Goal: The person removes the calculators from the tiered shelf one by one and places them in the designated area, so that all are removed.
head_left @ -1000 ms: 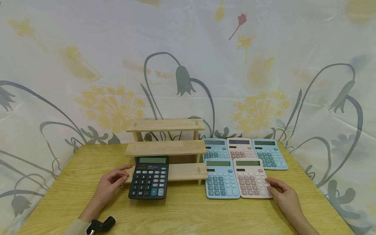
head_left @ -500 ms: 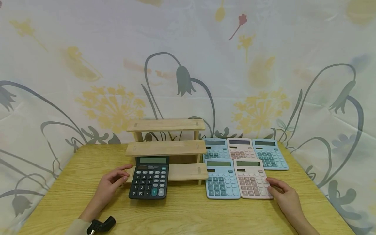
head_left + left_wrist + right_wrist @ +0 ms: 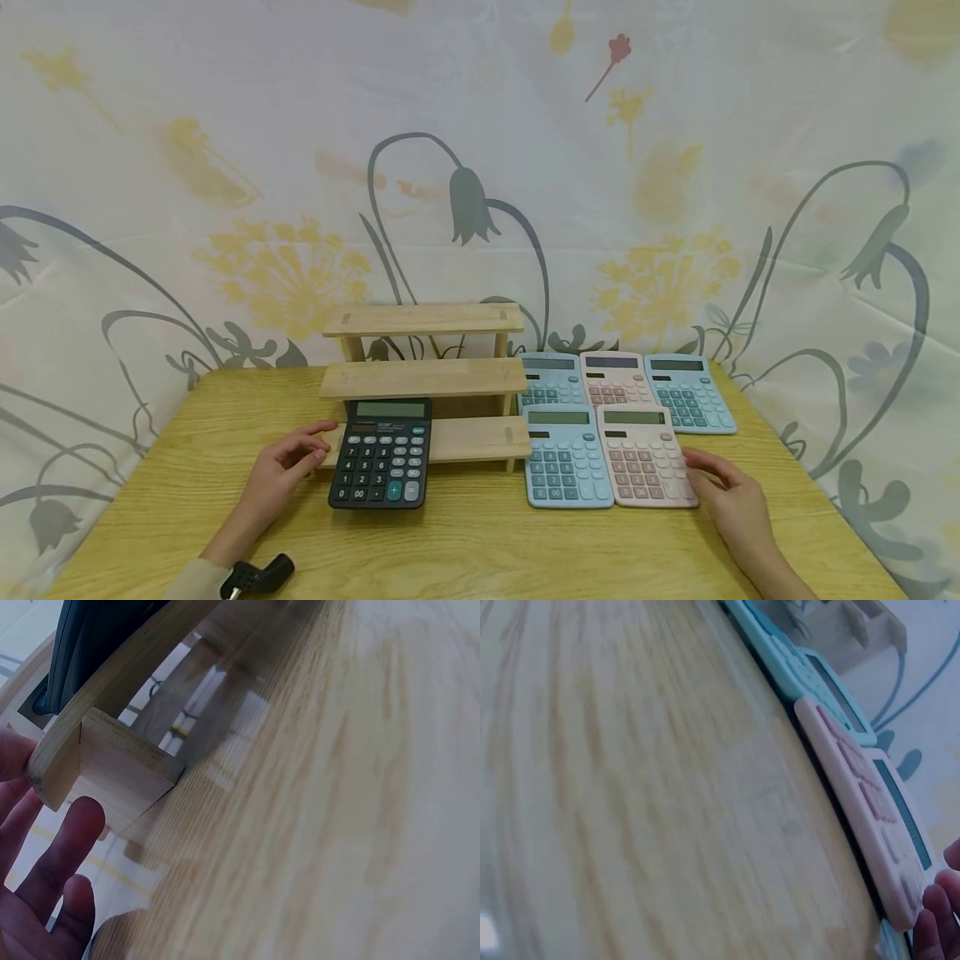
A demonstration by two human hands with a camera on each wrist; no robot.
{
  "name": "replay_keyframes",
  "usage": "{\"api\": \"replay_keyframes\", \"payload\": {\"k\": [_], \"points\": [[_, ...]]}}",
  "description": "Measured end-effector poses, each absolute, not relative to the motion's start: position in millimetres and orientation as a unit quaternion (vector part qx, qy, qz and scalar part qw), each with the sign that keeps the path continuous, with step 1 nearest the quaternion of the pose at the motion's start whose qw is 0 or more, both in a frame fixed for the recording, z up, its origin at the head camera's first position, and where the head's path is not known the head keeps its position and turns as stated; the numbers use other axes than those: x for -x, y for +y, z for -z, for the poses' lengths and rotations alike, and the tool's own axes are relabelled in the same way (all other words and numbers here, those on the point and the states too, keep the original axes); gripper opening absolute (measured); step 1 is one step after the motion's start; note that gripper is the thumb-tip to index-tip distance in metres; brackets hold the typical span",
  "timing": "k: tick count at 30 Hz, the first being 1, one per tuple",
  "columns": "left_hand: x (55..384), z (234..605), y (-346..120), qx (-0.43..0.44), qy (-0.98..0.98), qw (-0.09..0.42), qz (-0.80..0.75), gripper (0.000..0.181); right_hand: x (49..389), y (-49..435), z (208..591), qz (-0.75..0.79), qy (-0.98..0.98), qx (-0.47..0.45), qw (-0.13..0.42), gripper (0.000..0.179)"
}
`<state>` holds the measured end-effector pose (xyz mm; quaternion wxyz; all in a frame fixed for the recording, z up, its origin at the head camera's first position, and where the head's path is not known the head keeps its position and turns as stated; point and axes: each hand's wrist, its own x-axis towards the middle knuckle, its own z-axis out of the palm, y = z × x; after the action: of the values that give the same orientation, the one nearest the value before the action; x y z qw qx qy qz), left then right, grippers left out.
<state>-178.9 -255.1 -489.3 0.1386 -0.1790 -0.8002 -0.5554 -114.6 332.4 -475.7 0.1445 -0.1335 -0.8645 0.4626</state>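
In the head view my left hand rests at the left end of a three-step wooden shelf, its fingertips against the lowest board. The left wrist view shows a fingertip touching the board's end, the other fingers loosely bent below. A black calculator leans tilted on that lowest step, just right of this hand. My right hand lies on the table with loose fingers at the right edge of a pink calculator. In the right wrist view its fingertips are beside the pink calculator's corner; contact is hard to tell.
A blue calculator lies left of the pink one. Behind them a row holds a blue calculator, a pink calculator and another blue calculator. The wood-grain table meets a flower-printed cloth.
My right hand has shifted slightly right, its fingers drawing back from the top of the pink calculator to its edge. The left hand and the black calculator stay put.
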Motion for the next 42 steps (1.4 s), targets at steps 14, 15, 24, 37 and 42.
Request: {"api": "replay_keyframes", "payload": {"k": [14, 15, 24, 37, 42], "points": [[179.4, 489.0, -255.1, 0.189, -0.797, 0.139, 0.556, 0.007, 119.7, 304.3, 463.9, -0.522, -0.837, 0.046, 0.155, 0.028], [179.3, 489.0, -255.2, 0.188, -0.798, 0.139, 0.555, 0.007, 119.7, 300.9, 462.8, -0.528, -0.835, 0.041, 0.152, 0.028], [178.6, 489.8, -255.5, 0.185, -0.803, 0.141, 0.549, 0.008, 117.4, 270.5, 457.6, -0.565, -0.817, 0.016, 0.117, 0.025], [179.7, 490.4, -255.4, 0.185, -0.801, 0.143, 0.551, 0.008, 115.1, 226.5, 458.2, -0.599, -0.795, -0.035, 0.086, 0.025], [179.1, 490.9, -255.8, 0.181, -0.802, 0.143, 0.551, 0.008, 115.5, 210.0, 459.0, -0.600, -0.796, -0.045, 0.059, 0.024]]}}
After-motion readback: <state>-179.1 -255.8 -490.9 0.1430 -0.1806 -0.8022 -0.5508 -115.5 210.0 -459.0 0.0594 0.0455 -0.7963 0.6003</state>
